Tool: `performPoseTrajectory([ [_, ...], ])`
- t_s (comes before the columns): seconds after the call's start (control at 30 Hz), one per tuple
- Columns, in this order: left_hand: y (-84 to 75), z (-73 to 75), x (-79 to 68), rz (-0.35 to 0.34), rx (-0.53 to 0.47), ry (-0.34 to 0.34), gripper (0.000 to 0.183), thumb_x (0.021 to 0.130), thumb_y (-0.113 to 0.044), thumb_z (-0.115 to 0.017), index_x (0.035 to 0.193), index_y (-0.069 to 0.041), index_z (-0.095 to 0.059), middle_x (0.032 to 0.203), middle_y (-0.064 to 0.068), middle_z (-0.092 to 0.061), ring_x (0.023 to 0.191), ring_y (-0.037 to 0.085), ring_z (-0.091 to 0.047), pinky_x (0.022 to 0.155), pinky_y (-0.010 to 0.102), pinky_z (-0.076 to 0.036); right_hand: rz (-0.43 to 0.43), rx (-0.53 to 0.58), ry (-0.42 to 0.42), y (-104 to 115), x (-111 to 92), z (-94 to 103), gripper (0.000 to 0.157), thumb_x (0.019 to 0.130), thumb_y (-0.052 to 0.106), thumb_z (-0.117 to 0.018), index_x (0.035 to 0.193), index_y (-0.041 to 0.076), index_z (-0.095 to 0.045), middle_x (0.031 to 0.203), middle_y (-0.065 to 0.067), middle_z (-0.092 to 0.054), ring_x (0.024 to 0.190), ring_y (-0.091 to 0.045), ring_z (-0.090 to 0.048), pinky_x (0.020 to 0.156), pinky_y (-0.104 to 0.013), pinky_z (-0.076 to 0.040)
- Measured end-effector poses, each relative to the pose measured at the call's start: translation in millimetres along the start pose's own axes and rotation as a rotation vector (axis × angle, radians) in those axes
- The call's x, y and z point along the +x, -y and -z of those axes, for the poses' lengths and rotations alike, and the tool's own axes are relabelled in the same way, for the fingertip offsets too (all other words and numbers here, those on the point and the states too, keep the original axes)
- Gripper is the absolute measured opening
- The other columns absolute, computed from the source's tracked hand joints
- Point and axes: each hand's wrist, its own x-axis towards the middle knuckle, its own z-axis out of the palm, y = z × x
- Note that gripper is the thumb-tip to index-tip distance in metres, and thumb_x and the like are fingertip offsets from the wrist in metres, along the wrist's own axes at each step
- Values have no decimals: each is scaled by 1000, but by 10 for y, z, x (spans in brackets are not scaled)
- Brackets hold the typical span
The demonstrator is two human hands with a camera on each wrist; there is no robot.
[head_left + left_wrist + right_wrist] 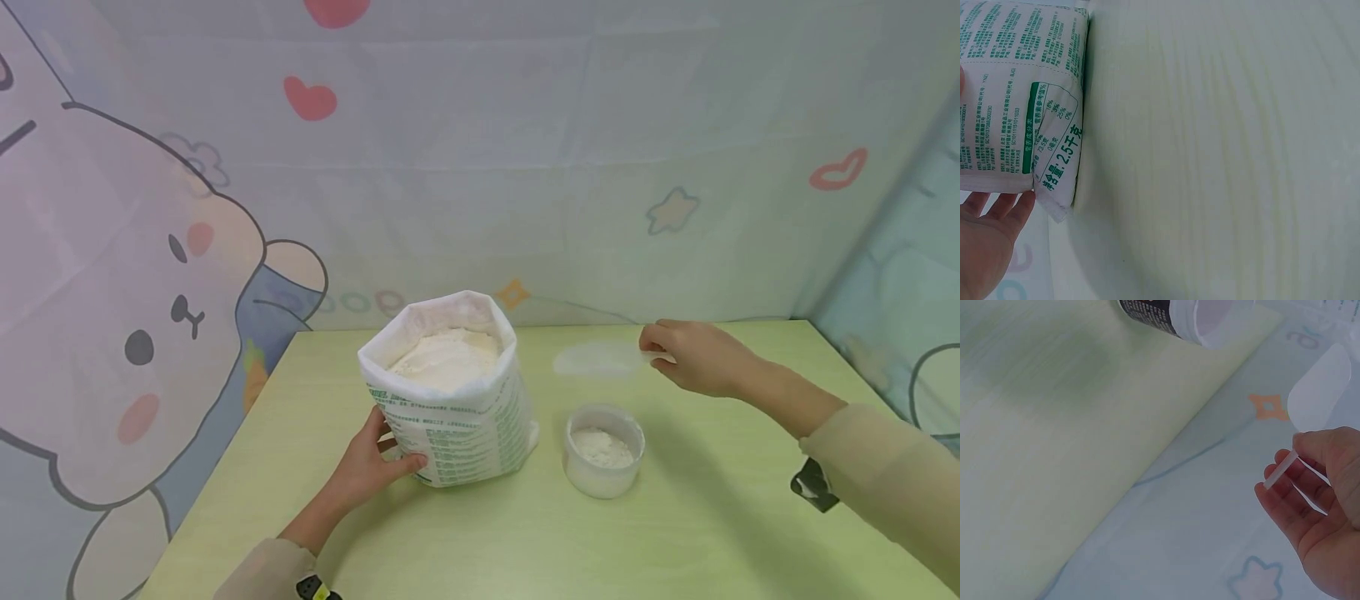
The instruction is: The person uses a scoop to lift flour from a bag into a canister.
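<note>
Left hand [367,467] grips the lower left corner of the white bag [467,442], thumb on the printed front, fingers spread along the side; the bag stands upright on the green table [465,554], mouth open, white powder [448,358] inside. Right hand [701,358] pinches the handle of a translucent scoop [597,360] between thumb and fingers; the scoop is raised beyond the tub [602,479], which sits right of the bag, apart from it, partly filled with powder.
</note>
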Motion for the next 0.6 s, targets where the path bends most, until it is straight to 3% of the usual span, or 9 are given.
performPoseTrajectory([
  [0.6,-37,-1,-14,2,-13,-3,71,71,-28,-80,127,-28,-35,125,-4,-48,119,25,-46,99,45,-43,20,-46,-6,67,392,503,17,80,0,-66,94,4,-57,87,-5,-59,70,-18,-57,61,-34,-51],
])
